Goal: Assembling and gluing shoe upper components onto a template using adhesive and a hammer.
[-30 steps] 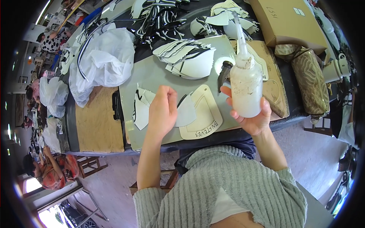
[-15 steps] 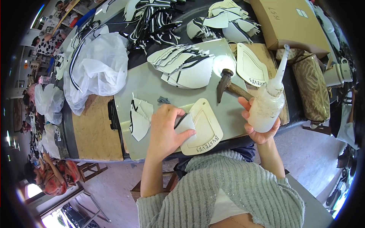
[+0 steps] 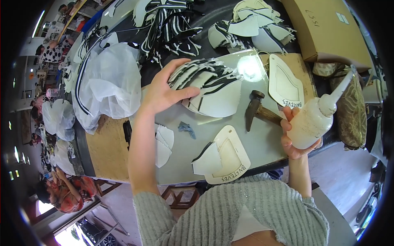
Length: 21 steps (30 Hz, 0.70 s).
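My left hand (image 3: pixel 164 88) reaches over the pile of white cut pieces with black edging (image 3: pixel 217 98), thumb on top and fingers around the left end, closed on pieces there. How many it grips is hidden. In my right hand (image 3: pixel 296 149) is a whitish squeeze bottle (image 3: pixel 310 127) with a long thin nozzle, tilted up to the right. Near the table's front edge lies a cream template (image 3: pixel 238 158) with a shaped recess. One white piece with a black edge (image 3: pixel 208 159) rests across its left part, untouched.
A hammer (image 3: pixel 254 110) lies beside my right hand, with a second template (image 3: pixel 283 78) behind it. Scraps of white pieces (image 3: pixel 164 141) and a grey-blue rag (image 3: pixel 186 129) sit left. Plastic bags (image 3: pixel 117 78), a cardboard box (image 3: pixel 328 33) and a patterned pouch (image 3: pixel 351 110) stand around.
My left hand has let go of the white piece on the template and moved up to the pile. My right hand still holds the squeeze bottle, its nozzle now leaning further right.
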Each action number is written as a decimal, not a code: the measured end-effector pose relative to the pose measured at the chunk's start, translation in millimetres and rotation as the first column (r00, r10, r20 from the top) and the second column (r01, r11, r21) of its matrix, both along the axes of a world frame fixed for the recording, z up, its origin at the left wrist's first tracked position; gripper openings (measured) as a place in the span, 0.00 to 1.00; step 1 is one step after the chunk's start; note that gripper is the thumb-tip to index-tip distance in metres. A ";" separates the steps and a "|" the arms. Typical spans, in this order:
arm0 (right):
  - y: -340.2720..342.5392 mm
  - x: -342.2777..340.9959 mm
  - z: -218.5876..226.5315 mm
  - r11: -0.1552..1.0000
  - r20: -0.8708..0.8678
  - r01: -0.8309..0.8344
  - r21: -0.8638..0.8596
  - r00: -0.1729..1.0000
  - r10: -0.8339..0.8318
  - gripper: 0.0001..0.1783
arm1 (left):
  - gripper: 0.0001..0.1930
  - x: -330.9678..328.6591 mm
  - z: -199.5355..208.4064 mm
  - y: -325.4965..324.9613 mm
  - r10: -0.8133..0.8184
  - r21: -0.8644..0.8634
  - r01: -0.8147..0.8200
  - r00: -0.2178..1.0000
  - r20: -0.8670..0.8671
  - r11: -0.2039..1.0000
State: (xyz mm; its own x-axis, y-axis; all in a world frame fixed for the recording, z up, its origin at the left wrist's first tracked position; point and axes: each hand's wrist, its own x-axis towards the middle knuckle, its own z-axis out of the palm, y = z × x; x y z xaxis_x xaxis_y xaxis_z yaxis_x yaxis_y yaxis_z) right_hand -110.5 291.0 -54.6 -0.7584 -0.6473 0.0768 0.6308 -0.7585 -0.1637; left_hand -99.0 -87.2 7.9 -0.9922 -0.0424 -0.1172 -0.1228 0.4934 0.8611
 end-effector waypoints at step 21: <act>-6.3 -13.9 -0.4 0.999 0.004 0.034 0.031 0.999 -0.034 0.53 | 0.33 52.3 1.8 59.8 0.633 0.568 -0.476 0.767 -0.107 0.672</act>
State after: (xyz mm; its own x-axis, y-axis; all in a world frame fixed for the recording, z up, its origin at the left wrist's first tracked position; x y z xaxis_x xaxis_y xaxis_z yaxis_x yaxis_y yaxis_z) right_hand -124.4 284.7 -54.9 -0.7805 -0.6228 0.0542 0.6051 -0.7744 -0.1847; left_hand -46.7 -27.4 9.7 -0.7911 -0.6115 -0.0138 0.0423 -0.0772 0.9961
